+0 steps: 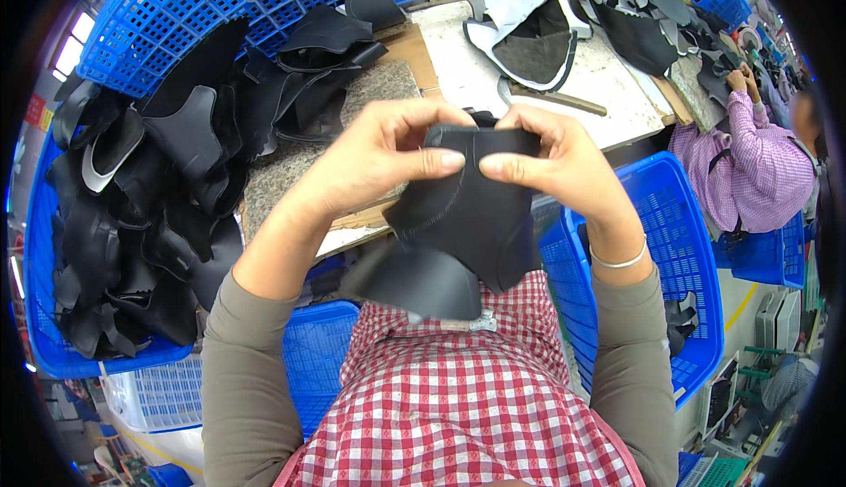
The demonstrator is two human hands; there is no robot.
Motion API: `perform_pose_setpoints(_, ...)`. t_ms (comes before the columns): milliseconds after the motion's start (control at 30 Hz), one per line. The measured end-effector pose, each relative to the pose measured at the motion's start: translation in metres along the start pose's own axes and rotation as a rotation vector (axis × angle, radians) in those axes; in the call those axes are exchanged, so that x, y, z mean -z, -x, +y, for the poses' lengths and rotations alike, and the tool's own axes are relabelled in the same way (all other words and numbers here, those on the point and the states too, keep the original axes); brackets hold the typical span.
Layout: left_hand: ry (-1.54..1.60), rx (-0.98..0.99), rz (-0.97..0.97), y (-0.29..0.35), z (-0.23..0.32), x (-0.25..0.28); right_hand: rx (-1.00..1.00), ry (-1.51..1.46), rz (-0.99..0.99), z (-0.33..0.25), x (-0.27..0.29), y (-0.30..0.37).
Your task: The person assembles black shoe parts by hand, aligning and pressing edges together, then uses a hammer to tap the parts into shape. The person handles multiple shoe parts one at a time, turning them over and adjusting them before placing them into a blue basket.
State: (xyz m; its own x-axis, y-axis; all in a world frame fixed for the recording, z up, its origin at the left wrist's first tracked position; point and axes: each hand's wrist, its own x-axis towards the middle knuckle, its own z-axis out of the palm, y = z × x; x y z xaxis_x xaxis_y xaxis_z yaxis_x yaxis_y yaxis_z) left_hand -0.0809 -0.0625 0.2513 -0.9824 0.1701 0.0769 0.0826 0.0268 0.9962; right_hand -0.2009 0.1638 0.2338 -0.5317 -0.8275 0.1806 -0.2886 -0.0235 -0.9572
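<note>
Between both hands hangs a black shoe upper (480, 200), with a stitched seam down its middle and a smooth flap at its lower left. My left hand (392, 148) pinches its top edge, thumb on the near face and fingers behind. On the other side of the seam my right hand (551, 152) grips the same edge in the same way, its thumb close to the left one. The fingertips behind the piece are partly hidden. Beneath the upper lies my red-checked apron (458, 390).
A blue crate (40, 311) heaped with black shoe uppers (189, 134) stands at the left. Another blue crate (696, 267) is at my right. White-and-black pieces (529, 29) lie on the worktable (449, 42). A co-worker in a checked shirt (758, 165) sits at far right.
</note>
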Motion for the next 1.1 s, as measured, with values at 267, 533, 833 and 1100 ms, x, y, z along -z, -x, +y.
perform_pose_setpoints(267, 0.15, 0.12, -0.075, 0.007, -0.031, -0.015, -0.105, -0.108, -0.067, 0.022, -0.013, 0.032)
perform_pose_setpoints(533, -0.094, 0.295, -0.149, 0.024, -0.024, -0.008, -0.063, 0.334, -0.18, 0.001, -0.026, 0.032)
perform_pose_setpoints(833, -0.013, 0.378, -0.189, 0.04, -0.066, -0.029, -0.025, 0.663, -0.112, 0.016, -0.05, 0.072)
perform_pose_setpoints(1100, 0.035, 0.435, -0.351, 0.015, -0.062, -0.037, -0.067, 0.587, -0.087, 0.024, -0.039, 0.088)
